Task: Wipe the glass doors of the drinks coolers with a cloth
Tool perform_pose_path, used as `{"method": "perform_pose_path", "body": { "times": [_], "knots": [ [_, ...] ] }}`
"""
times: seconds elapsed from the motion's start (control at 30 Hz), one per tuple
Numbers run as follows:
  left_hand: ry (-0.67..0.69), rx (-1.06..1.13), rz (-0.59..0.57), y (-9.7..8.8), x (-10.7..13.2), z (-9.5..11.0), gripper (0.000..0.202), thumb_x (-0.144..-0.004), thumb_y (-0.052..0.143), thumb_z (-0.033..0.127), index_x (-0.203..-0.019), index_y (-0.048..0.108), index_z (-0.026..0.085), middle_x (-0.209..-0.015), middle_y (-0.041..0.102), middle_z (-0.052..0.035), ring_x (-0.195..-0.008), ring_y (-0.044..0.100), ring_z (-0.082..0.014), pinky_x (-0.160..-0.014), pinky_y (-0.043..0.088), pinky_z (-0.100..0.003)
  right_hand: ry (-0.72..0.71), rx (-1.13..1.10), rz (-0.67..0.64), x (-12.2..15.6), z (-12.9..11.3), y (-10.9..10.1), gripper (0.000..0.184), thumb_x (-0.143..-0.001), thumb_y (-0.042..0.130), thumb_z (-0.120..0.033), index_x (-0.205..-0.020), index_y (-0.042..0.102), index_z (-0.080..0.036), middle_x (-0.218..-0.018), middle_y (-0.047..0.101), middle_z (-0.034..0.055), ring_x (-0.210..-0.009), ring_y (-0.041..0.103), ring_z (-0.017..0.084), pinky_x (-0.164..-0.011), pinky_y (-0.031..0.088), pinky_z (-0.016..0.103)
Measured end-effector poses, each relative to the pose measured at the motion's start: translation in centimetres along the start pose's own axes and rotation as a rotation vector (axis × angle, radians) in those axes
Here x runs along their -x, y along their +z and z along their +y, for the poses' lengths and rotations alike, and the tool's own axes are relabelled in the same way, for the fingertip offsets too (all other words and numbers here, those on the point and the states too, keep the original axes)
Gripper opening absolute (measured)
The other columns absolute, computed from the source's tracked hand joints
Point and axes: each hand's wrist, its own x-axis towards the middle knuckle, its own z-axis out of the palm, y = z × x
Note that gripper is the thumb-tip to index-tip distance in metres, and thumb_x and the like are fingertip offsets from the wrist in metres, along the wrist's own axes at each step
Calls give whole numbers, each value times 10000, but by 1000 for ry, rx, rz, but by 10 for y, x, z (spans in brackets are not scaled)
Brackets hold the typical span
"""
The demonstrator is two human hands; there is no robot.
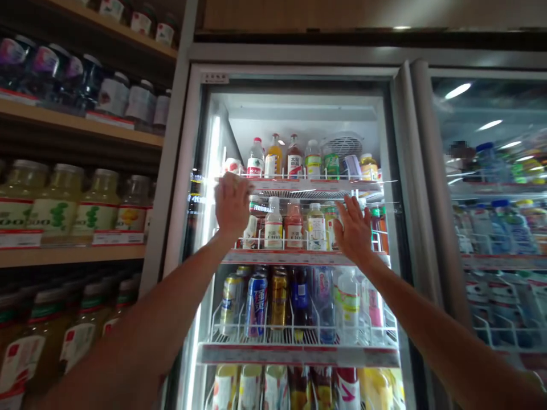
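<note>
My left hand (232, 208) is raised at the left part of the glass cooler door (299, 105), its fingers bent over a pale, thin cloth-like piece (247, 183) that is mostly hidden. Further right, my right hand (354, 228) is held up with its fingers spread and nothing in it. It is at the glass or just short of it; I cannot tell which. Through the door, bottles such as a pink one (294, 225) and a white-labelled one (273, 225) stand on the second shelf, between my hands. The door is closed.
Inside the cooler, cans (257, 304) and more bottles line the lower racks. To the left, an open wooden shelf (77, 254) carries rows of jars and bottles. A second glass-doored cooler (491, 228) adjoins on the right, past a vertical metal door frame (431, 188).
</note>
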Motion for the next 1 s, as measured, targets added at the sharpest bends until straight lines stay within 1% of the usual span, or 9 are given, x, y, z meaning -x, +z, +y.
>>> {"method": "perform_pose_path", "body": {
  "times": [0.1, 0.13, 0.27, 0.33, 0.47, 0.63, 0.83, 0.97, 1.0],
  "knots": [
    [251, 61, -168, 5, -4, 18, 348, -890, 405, 271, -1209, 538, 239, -1468, 334, -39, -1375, 250, -239, -1131, 248, -445, -22, 17, 5, -7, 1, -1, 467, -905, 339, -292, -1361, 385, -206, -1456, 365, 75, -1373, 275, 234, -1103, 213, 503],
    [244, 61, -177, 5, -8, 18, 353, -892, 399, 267, -1218, 532, 232, -1470, 330, -45, -1376, 248, -237, -1135, 240, -440, -25, 27, 11, -9, 2, -3, 462, -906, 333, -297, -1354, 394, -201, -1452, 371, 78, -1370, 282, 231, -1102, 217, 499],
    [-68, 5, -18, 5, -23, 17, 393, -896, 358, 228, -1253, 492, 133, -1474, 282, -157, -1375, 226, -312, -1109, 217, -551, -6, 56, 27, -19, 2, -8, 443, -907, 318, -303, -1323, 427, -193, -1442, 387, 83, -1358, 310, 222, -1088, 254, 482],
    [-33, 14, -27, 9, -25, 26, 379, -890, 381, 230, -1241, 503, 151, -1464, 307, -147, -1369, 240, -311, -1097, 240, -552, 1, 53, 26, -23, 1, -9, 440, -909, 311, -297, -1320, 427, -190, -1443, 385, 83, -1359, 308, 219, -1087, 263, 475],
    [273, 65, -161, 17, -26, 44, 316, -876, 460, 280, -1180, 546, 260, -1430, 399, -18, -1347, 307, -212, -1110, 289, -416, -22, 34, 14, -26, 0, -7, 444, -913, 307, -287, -1340, 398, -204, -1449, 375, 73, -1367, 292, 215, -1100, 245, 478],
    [53, 11, 8, 17, -31, 40, 380, -907, 345, 229, -1239, 502, 134, -1451, 325, -162, -1366, 244, -315, -1083, 258, -564, 38, 57, 4, -25, 16, -5, 442, -909, 319, -286, -1331, 408, -190, -1445, 381, 84, -1361, 302, 234, -1088, 262, 499],
    [401, 102, -179, 30, -23, 81, 331, -878, 458, 275, -1195, 552, 276, -1439, 387, -16, -1360, 284, -226, -1115, 282, -435, 28, 75, -12, -22, 24, -6, 445, -910, 319, -295, -1325, 419, -167, -1437, 394, 95, -1356, 314, 233, -1091, 264, 487],
    [70, 74, -64, 35, -27, 99, 375, -893, 399, 236, -1247, 519, 201, -1468, 324, -101, -1376, 232, -293, -1109, 247, -523, 62, 91, -9, -20, 35, -9, 448, -905, 320, -295, -1320, 428, -167, -1433, 400, 94, -1356, 314, 235, -1091, 256, 494],
    [65, 73, -71, 36, -26, 105, 373, -893, 403, 237, -1243, 523, 195, -1468, 320, -109, -1377, 227, -305, -1107, 243, -534, 77, 93, -10, -20, 38, -10, 451, -906, 317, -300, -1322, 428, -165, -1433, 400, 97, -1356, 315, 238, -1089, 256, 497]
  ]
}}
